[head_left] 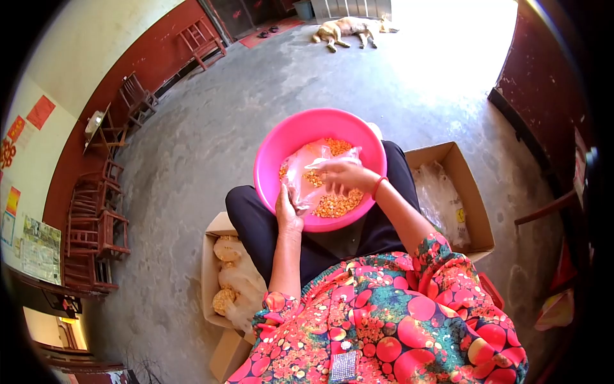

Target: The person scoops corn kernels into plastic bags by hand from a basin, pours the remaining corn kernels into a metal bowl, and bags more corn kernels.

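Observation:
A pink basin (265, 150) rests on the person's lap, with loose orange-yellow kernels (339, 205) inside. Over the kernels lies a clear plastic bag (297, 173). My left hand (288, 211), at the basin's near left rim, is closed on the lower left edge of the bag. My right hand (348, 176), with a red band at the wrist, is over the basin beside the bag's right part; its fingers are bent and partly blurred, and whether they hold anything is unclear.
At the left knee a cardboard box (210, 275) holds filled clear bags. Another cardboard box (476, 205) at the right holds clear plastic bags. A dog (352, 29) lies on the floor ahead. Wooden chairs (96, 224) line the left wall.

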`<state>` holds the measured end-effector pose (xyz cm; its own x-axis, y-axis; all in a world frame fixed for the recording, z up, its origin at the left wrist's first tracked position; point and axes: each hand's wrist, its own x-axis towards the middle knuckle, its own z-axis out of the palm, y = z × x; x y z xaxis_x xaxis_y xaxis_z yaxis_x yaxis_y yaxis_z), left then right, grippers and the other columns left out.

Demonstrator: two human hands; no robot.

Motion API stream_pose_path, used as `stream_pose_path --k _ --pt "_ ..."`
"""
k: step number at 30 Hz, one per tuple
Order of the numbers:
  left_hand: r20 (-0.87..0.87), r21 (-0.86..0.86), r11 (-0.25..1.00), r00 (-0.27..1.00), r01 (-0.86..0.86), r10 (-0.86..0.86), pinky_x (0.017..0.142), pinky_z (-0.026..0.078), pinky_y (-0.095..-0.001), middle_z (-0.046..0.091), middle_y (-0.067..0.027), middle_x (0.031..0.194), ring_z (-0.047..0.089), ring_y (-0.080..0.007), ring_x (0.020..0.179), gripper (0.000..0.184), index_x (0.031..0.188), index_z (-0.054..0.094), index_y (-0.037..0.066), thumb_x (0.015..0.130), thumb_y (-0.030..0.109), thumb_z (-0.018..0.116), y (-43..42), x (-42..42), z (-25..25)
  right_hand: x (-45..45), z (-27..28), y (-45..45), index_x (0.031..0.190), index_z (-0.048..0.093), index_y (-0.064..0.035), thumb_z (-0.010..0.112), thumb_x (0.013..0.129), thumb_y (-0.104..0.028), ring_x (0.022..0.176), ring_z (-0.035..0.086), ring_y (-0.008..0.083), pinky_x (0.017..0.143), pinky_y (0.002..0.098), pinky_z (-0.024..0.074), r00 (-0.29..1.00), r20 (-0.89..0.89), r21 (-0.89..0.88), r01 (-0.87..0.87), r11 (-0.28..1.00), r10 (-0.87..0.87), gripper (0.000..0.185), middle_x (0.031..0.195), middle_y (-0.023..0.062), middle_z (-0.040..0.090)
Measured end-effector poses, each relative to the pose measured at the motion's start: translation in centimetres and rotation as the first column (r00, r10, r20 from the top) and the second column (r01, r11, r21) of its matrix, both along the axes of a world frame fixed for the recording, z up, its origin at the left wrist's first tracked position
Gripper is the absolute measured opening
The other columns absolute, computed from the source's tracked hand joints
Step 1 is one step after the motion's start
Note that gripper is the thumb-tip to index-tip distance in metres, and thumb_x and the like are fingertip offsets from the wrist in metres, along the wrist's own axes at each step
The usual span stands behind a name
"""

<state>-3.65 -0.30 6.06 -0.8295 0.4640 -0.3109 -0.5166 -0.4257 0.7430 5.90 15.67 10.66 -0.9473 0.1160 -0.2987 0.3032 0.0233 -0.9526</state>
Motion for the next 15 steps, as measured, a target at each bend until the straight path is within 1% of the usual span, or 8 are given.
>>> stream_pose_path --k 4,5,6,7,8,10,12,15 --pt "-0.102 -0.029 0.988 0.983 0.149 -0.151 0.031 0.021 -0.0192 0.032 0.0066 0.047 0.027 -0.0029 0.035 0.028 0.079 0.05 0.013 0.085 0.04 0.046 -0.7 0.4 0.2 -2.5 -2.9 4.6 0.088 0.054 -0.005 0.049 0.084 -0.03 0.063 0.053 0.0108 0.054 0.022 0.0455 0.868 -0.138 -0.369 0.401 0.838 -0.476 0.026 0.077 0.0039 0.054" --pt "-0.147 -0.057 0.974 0.963 0.219 -0.225 0.031 0.019 -0.0196 0.03 0.0069 0.046 0.024 -0.0025 0.035 0.026 0.078 0.05 0.013 0.085 0.038 0.047 -0.7 0.5 0.4 -2.5 -3.2 5.6 0.088 0.054 -0.005 0.049 0.084 -0.03 0.063 0.053 0.0108 0.054 0.022 0.0455 0.869 -0.138 -0.37 0.4 0.839 -0.476 0.026 0.077 0.0039 0.054" --pt "-0.188 -0.088 0.953 0.935 0.288 -0.3 0.031 0.017 -0.0201 0.028 0.0073 0.045 0.022 -0.0021 0.035 0.025 0.078 0.05 0.012 0.084 0.036 0.049 -0.6 0.6 0.6 -2.4 -3.1 6.2 0.086 0.055 -0.0063 0.049 0.083 -0.032 0.062 0.053 0.0107 0.053 0.0226 0.0452 0.899 -0.086 -0.419 0.359 0.834 -0.43 0.026 0.074 0.0034 0.055" --pt "-0.172 -0.014 0.929 0.914 0.37 -0.367 0.037 0.031 -0.0195 0.039 0.0067 0.05 0.035 -0.0021 0.041 0.016 0.082 0.052 0.009 0.082 0.024 0.056 -0.8 0.0 0.3 -2.2 -3.0 6.7 0.084 0.055 -0.0077 0.049 0.083 -0.034 0.062 0.053 0.0105 0.051 0.0232 0.0449 0.925 -0.032 -0.469 0.321 0.823 -0.379 0.027 0.071 0.0029 0.055" --pt "-0.166 -0.012 0.929 0.915 0.371 -0.367 0.037 0.031 -0.0195 0.039 0.0067 0.05 0.035 -0.0021 0.041 0.016 0.082 0.052 0.009 0.082 0.024 0.056 -0.3 0.2 -0.3 -1.7 -3.1 7.1 0.084 0.055 -0.0077 0.049 0.083 -0.034 0.062 0.053 0.0105 0.051 0.0232 0.0449 0.925 -0.026 -0.467 0.325 0.822 -0.38 0.027 0.071 0.0029 0.055" --pt "-0.498 -0.166 0.954 0.814 0.249 -0.299 0.039 0.034 -0.0164 0.05 0.0058 0.064 0.043 -0.0019 0.05 0.02 0.097 0.053 0.007 0.08 0.016 0.058 0.9 0.7 -2.0 -0.7 -2.3 7.2 0.084 0.055 -0.0079 0.047 0.083 -0.038 0.056 0.053 0.0115 0.051 0.0236 0.0456 0.977 0.002 -0.526 0.183 0.83 -0.214 0.031 0.065 0.0036 0.054" --pt "-0.596 -0.189 0.962 0.756 0.198 -0.272 0.042 0.036 -0.0149 0.056 0.005 0.072 0.048 -0.0017 0.056 0.026 0.102 0.054 0.005 0.078 0.012 0.06 1.0 0.5 -3.0 0.6 -0.9 6.2 0.081 0.057 -0.0056 0.047 0.083 -0.033 0.053 0.053 0.0134 0.052 0.0245 0.0468 0.988 0.035 -0.486 0.148 0.862 -0.15 0.029 0.063 0.0039 0.054" --pt "-0.403 -0.282 0.94 0.864 0.195 -0.3 0.043 0.038 -0.0149 0.057 0.0041 0.073 0.05 -0.0019 0.059 0.012 0.089 0.061 0.007 0.079 0.012 0.059 0.5 0.8 -1.7 1.8 0.5 3.5 0.079 0.062 -0.0011 0.05 0.077 -0.024 0.061 0.057 0.0149 0.056 0.0267 0.0481 0.953 0.164 -0.025 -0.255 0.967 0.256 0.026 0.069 0.0062 0.059"
